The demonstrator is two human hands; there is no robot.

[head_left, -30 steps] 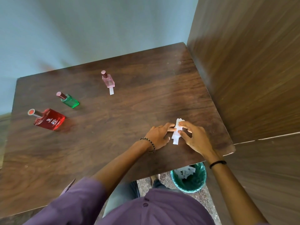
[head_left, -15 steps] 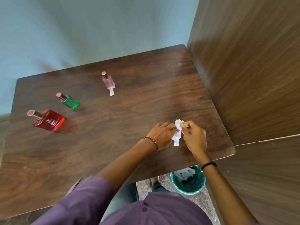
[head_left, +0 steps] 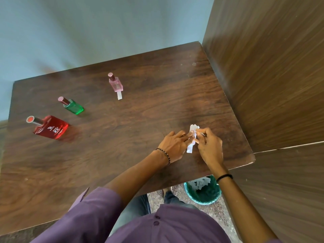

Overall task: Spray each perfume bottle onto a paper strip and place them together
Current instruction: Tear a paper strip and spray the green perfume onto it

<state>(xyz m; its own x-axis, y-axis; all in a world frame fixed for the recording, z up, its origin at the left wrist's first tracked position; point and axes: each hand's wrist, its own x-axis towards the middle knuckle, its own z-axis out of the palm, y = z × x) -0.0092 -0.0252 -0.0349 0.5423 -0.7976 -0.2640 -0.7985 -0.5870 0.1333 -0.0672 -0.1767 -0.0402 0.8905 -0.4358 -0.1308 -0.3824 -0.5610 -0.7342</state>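
Three perfume bottles stand on the dark wooden table: a red one at the left, a green one behind it, and a pink one further back with a white paper strip lying at its base. A small stack of white paper strips lies near the table's right front. My left hand presses fingertips on the stack. My right hand pinches a strip at the stack's top edge.
A tall wooden panel walls the table's right side. A green bin holding used paper strips sits on the floor below the table's front edge. A grey wall rises behind the table.
Both hands stayed at the stack. My right fingers curled in and closed on a strip at its top, while the left fingertips kept holding the stack down.
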